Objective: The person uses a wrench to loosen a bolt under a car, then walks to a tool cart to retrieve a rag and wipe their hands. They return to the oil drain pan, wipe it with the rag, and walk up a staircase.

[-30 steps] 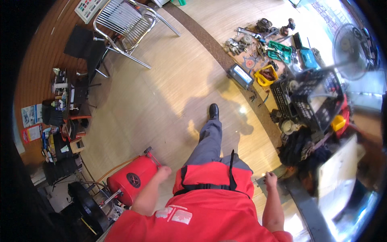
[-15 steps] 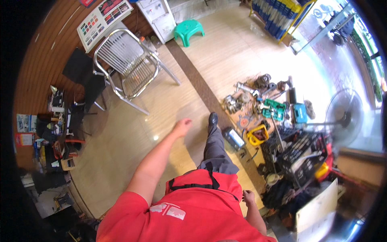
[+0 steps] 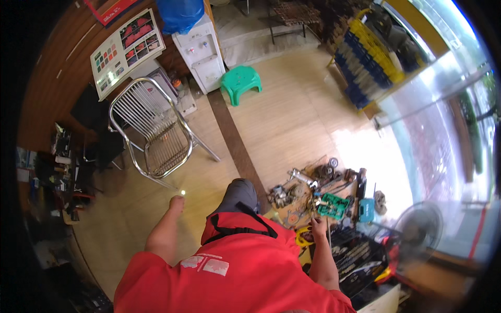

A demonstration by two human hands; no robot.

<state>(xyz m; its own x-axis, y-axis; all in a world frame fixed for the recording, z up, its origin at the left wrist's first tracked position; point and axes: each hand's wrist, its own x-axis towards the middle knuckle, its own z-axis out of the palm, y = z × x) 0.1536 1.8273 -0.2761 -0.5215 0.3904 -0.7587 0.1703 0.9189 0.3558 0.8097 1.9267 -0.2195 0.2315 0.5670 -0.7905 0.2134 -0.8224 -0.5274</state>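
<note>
My left hand [image 3: 177, 204] hangs over the tiled floor at the left, its fingers curled in and nothing seen in them. The nearest thing to it is a metal-framed chair [image 3: 156, 138] with slatted back and seat. On the other side, my right hand [image 3: 318, 229] is in the air, above or in front of a yellow container [image 3: 303, 238], fingers loosely bent and a little apart. It appears to hold nothing; whether it touches anything there cannot be told. Just beyond it lies an open green tool case [image 3: 334, 205].
Greasy metal parts [image 3: 282, 196] and tools cover a board on the floor ahead right, with a teal box [image 3: 366, 210] and a fan [image 3: 420, 224] beside them. Farther off stand a green stool [image 3: 241, 83], a white water dispenser [image 3: 201, 55] and a yellow-blue rack [image 3: 365, 62].
I have moved forward, so the stool, chair and tool spread sit nearer. My left arm has swung back and down; my right arm has come forward beside the tools.
</note>
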